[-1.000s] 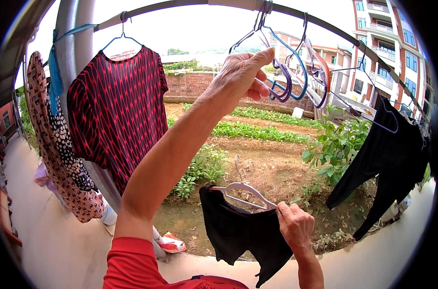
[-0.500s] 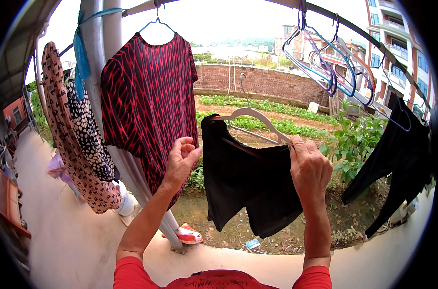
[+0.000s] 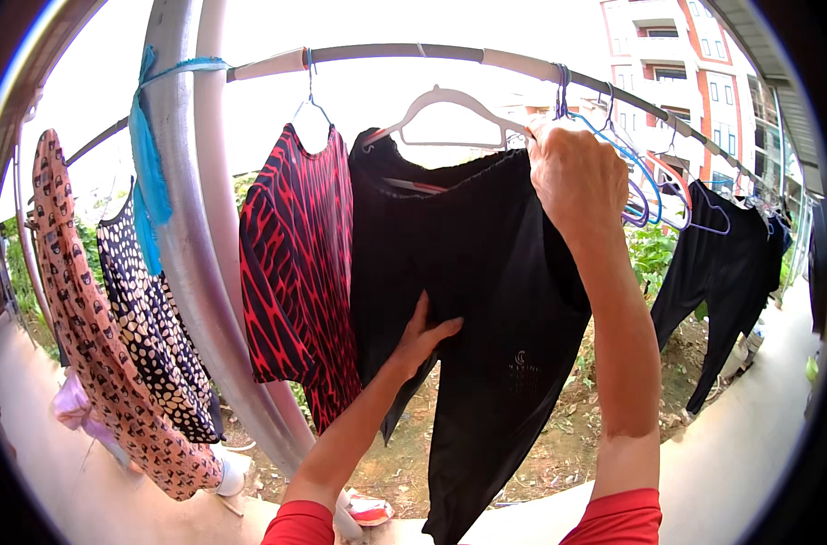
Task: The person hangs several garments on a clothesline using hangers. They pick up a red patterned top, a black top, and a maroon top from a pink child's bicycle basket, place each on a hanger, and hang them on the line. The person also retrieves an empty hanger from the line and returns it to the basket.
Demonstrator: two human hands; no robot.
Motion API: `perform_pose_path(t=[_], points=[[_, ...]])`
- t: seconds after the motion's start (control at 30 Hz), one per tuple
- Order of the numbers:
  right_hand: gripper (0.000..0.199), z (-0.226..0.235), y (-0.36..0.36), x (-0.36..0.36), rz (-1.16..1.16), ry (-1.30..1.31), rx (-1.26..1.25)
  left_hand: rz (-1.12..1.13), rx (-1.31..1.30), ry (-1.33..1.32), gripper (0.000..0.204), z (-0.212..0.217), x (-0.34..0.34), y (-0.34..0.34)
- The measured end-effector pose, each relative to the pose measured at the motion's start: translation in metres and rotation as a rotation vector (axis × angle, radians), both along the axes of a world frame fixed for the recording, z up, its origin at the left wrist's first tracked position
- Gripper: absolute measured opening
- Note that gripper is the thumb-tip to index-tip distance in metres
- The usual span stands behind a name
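My right hand (image 3: 572,177) clamped on white hanger (image 3: 445,102) end, just under rail (image 3: 413,53). Left hand (image 3: 421,338) fingers together, flat on black shorts (image 3: 486,300) hanging below rail, beside red top (image 3: 291,272).

Bright overcast daylight, pale concrete floor (image 3: 750,454), thick metal post (image 3: 191,245), curved overhead rail (image 3: 404,52), bare soil and green plants (image 3: 654,259) beyond, multi-storey building (image 3: 677,64) at right.

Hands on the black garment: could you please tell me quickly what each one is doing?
Left hand: open, flat against the black garment.
Right hand: closed on the white hanger end.
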State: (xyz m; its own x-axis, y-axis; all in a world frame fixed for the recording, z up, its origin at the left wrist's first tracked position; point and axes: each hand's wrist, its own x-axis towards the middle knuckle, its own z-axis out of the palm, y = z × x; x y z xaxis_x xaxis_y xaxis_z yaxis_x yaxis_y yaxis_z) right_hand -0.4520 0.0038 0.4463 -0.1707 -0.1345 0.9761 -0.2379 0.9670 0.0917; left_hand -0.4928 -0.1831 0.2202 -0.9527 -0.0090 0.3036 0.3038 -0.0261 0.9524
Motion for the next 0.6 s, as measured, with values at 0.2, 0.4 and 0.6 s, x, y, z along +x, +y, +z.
perform_pose_path(t=[0.2,0.4,0.6], points=[[0.027,0.04,-0.014,-0.033,0.04,-0.212,-0.148,-0.017,0.144,0.156,0.103,0.031,-0.022,-0.001],[0.017,0.033,-0.039,-0.044,0.091,-0.331,-0.189,0.042,0.15,0.154,0.103,0.032,-0.025,-0.011],[0.015,0.018,-0.034,-0.051,0.028,-0.334,-0.159,0.093,0.163,0.114,0.104,0.015,-0.03,-0.01]])
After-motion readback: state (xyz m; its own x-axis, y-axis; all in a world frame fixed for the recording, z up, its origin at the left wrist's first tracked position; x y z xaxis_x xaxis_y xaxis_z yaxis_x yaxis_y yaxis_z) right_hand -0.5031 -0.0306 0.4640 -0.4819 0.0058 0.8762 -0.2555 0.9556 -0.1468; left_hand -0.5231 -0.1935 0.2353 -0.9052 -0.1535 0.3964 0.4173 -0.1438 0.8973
